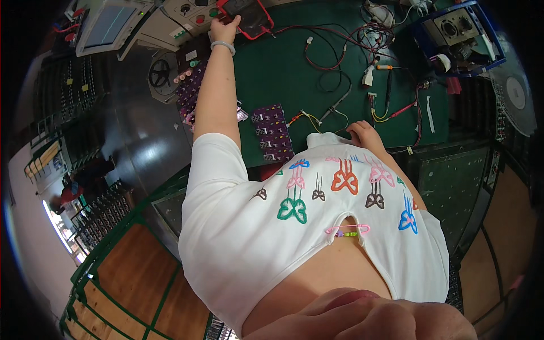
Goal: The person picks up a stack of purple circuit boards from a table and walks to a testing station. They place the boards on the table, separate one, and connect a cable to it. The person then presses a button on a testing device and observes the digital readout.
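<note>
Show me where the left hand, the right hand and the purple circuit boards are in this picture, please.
left hand (224, 26), head view, on the back of the hand.
right hand (362, 132), head view, on its knuckles.
purple circuit boards (273, 133), head view, on the middle board.

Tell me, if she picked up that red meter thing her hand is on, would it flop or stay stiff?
The red-framed meter would probably stay stiff, since it looks like a hard boxy case under the left hand. Its red and black leads would likely flop and drag, as they lie in loose curls on the green mat. It may feel somewhat heavy for its size.
</note>
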Available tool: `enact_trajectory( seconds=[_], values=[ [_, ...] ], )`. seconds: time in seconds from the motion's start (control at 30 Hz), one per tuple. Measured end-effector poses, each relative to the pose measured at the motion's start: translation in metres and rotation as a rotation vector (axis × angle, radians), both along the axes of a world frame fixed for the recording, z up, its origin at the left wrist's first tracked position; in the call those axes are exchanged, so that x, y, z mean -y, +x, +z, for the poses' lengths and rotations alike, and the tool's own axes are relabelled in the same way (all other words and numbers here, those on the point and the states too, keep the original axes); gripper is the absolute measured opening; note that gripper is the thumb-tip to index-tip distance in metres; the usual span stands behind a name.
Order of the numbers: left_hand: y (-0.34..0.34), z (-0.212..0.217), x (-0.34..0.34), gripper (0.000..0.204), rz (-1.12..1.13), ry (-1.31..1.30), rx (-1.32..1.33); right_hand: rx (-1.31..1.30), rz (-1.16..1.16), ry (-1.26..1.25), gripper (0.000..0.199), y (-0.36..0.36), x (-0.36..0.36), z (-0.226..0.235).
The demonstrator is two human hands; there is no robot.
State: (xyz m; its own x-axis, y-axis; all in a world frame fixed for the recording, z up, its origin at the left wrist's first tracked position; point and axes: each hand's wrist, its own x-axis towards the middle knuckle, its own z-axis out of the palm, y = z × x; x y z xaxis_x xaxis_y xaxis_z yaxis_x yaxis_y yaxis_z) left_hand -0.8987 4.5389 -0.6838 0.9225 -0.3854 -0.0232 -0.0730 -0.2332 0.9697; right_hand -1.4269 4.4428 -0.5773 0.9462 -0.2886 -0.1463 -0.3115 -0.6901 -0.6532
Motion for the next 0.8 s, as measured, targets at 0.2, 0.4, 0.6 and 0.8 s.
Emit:
enact_trajectory(
  seconds=[0.2,0.4,0.6,0.8],
  values=[
    [-0.029,0.006,-0.008,0.065,-0.142,-0.202,-0.057,-0.007,0.024,-0.023,0.013,-0.005,0.003,-0.008],
    [-0.154,0.051,-0.069,0.063,-0.230,-0.068,-0.077,-0.001,0.060,0.007,0.012,-0.002,0.000,-0.012],
    [-0.278,0.038,-0.181,0.057,-0.061,0.265,-0.131,-0.075,0.135,0.031,0.011,-0.004,-0.003,-0.026],
    [-0.369,0.030,-0.232,0.085,0.158,0.579,-0.202,-0.106,0.239,0.047,0.011,-0.002,-0.006,-0.035]
  ],
)
